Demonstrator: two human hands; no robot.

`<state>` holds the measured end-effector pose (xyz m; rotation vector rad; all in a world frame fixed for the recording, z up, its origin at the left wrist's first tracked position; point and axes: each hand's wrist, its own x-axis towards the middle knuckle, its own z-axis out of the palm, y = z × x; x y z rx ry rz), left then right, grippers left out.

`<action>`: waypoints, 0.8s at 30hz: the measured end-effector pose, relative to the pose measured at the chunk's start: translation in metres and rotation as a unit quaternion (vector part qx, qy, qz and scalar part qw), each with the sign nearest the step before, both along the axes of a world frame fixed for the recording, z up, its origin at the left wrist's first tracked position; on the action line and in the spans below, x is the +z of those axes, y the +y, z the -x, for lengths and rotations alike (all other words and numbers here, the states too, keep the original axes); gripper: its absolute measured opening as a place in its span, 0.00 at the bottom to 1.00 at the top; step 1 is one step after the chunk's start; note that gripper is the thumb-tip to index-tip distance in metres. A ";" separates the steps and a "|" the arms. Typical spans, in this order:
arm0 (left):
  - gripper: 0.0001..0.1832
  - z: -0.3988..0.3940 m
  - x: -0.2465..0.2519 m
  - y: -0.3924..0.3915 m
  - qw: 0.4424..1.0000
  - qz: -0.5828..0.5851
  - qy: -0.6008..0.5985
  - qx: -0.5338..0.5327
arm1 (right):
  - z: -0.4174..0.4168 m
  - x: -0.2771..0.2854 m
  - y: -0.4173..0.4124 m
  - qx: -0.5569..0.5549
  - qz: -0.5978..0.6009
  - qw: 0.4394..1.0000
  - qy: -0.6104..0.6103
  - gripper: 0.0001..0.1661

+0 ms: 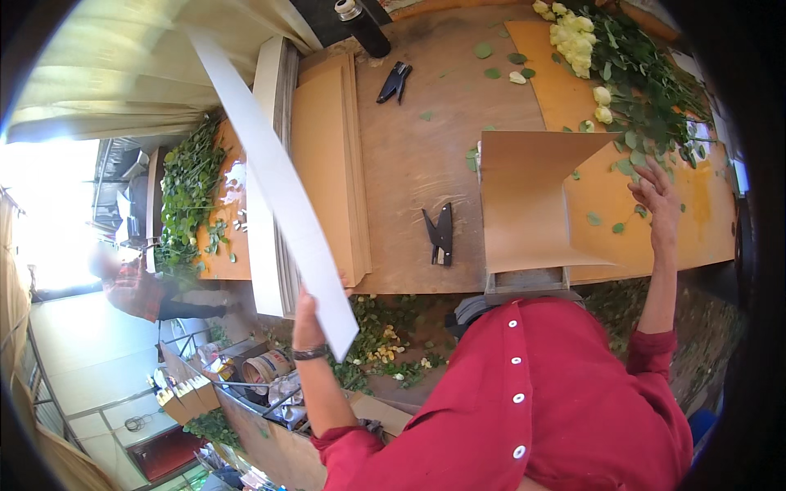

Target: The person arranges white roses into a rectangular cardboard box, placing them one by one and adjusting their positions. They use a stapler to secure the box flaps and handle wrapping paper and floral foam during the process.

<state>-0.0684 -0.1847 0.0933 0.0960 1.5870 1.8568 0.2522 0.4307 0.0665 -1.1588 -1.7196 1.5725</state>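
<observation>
My left hand [309, 319] grips the near end of a long white strip of board [276, 190], which slants up to the far left above the stacks. At the right, my right hand [656, 193] is raised over the orange table covering with its fingers apart, holding nothing. Between the hands, a bent sheet of brown cardboard [525, 196] stands on a frame [531, 279] at the table's near edge. Left of it lies a black hand stapler [439, 234]; a second black stapler [394, 82] lies farther back.
Flat brown cardboard [325, 178] and white-faced boards [264, 245] are stacked at left. Cream roses [574, 43] with leafy stems lie at the back right, near a dark flask [368, 34]. Leaves and petals litter the floor [393, 344]. Another person [138, 282] stands at far left.
</observation>
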 end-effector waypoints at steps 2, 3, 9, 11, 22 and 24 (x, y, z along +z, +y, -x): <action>0.58 -0.035 0.030 0.067 0.992 0.056 0.103 -0.040 | 0.013 0.042 -0.012 0.032 -0.038 0.998 0.024 0.31; 0.59 -0.051 0.039 0.093 0.986 0.068 0.142 -0.048 | 0.021 0.063 -0.021 0.068 -0.044 0.996 0.046 0.31; 0.61 -0.108 0.094 0.223 0.895 0.160 0.407 -0.093 | 0.081 0.143 -0.107 0.342 0.019 0.912 0.226 0.46; 0.62 -0.120 0.111 0.258 0.837 0.181 0.511 -0.068 | 0.100 0.158 -0.134 0.350 0.046 0.901 0.251 0.50; 0.32 -0.074 0.118 0.292 0.912 0.021 0.384 -0.142 | 0.114 0.172 -0.102 0.269 -0.180 0.893 0.312 0.19; 0.20 -0.061 0.109 0.296 0.912 0.055 0.341 -0.221 | 0.120 0.163 -0.087 0.271 -0.227 0.895 0.270 0.18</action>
